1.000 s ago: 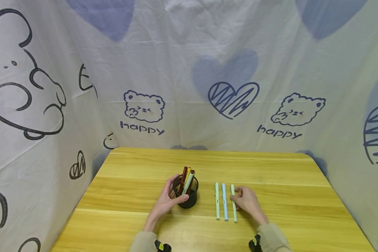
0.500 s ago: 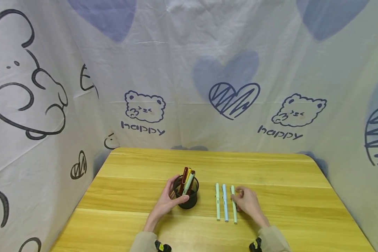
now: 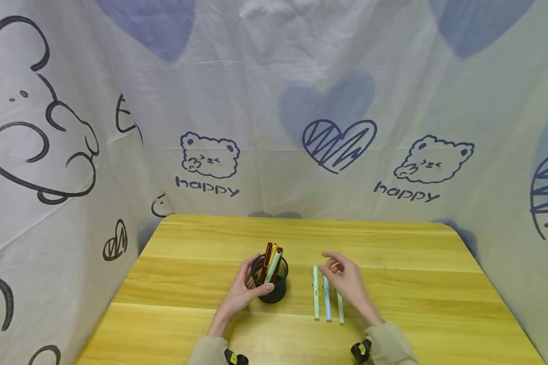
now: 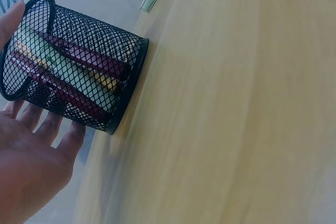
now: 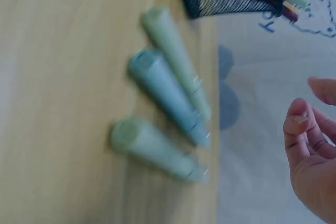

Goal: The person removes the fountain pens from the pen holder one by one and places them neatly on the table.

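A black mesh pen cup [image 3: 276,295] stands on the table, gripped by my left hand [image 3: 238,296], with the thumb in front and the fingers round the far side. Dark red, yellow and pale green pens [image 3: 274,263] lean inside it; their lower ends show through the mesh in the left wrist view. To the cup's right, three pens lie side by side: a pale green pen [image 3: 316,301], a light blue pen [image 3: 327,306] and another pale green pen [image 3: 340,312]. Over their far ends my right hand [image 3: 349,286] hovers, holding nothing, and partly hides two of them.
The wooden table [image 3: 187,243] has its far edge against a white patterned cloth [image 3: 265,101]. More cloth hangs at both sides. Wrist cameras [image 3: 235,357] are strapped at both sleeves.
My right hand has left the rightmost green pen and moved left and away from me, over the pens' far ends. The left hand and the cup stay where they were.
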The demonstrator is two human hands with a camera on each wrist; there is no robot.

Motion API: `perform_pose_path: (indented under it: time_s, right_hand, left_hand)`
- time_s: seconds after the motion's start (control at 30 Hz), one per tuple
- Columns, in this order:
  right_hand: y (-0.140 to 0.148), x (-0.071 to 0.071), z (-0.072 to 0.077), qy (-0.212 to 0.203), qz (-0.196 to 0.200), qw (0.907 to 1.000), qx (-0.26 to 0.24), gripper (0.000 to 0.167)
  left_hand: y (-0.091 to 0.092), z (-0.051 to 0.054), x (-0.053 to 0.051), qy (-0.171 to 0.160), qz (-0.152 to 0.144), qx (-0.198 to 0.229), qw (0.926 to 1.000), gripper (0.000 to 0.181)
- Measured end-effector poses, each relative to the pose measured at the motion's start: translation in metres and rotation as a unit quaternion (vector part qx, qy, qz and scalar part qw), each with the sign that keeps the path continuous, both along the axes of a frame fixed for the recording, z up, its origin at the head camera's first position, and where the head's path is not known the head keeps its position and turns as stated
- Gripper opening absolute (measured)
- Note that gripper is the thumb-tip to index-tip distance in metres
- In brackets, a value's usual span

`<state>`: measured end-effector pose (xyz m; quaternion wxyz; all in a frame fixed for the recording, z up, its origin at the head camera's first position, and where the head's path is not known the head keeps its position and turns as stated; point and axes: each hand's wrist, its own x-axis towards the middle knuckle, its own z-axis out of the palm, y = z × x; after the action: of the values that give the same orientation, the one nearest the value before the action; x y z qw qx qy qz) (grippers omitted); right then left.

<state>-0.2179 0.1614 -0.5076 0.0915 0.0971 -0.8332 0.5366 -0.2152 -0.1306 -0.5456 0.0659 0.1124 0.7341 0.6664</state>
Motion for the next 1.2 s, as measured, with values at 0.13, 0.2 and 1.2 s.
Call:
perform_pose_path:
  time_s: [0.13,0.2,1.2]
  right_hand:
    - [-0.016,-0.003,0.008,-0.015,0.033,0.9989,-0.029,0.036]
    - [-0.025,-0.005,0.009,-0.029,0.047,0.9981,-0.029,0.037]
    - [-0.098,-0.028,0.018,0.048,0.05,0.9953,0.067,0.027]
  left_hand:
    - [0.0,-0.001,0.0,0.002,0.004,-0.001,1.0,0.09]
    - [0.0,-0.001,0.0,0.004,0.002,-0.002,1.0,0.089]
    - [-0.001,0.002,0.002,-0.007,-0.008,0.01,0.9999,0.088]
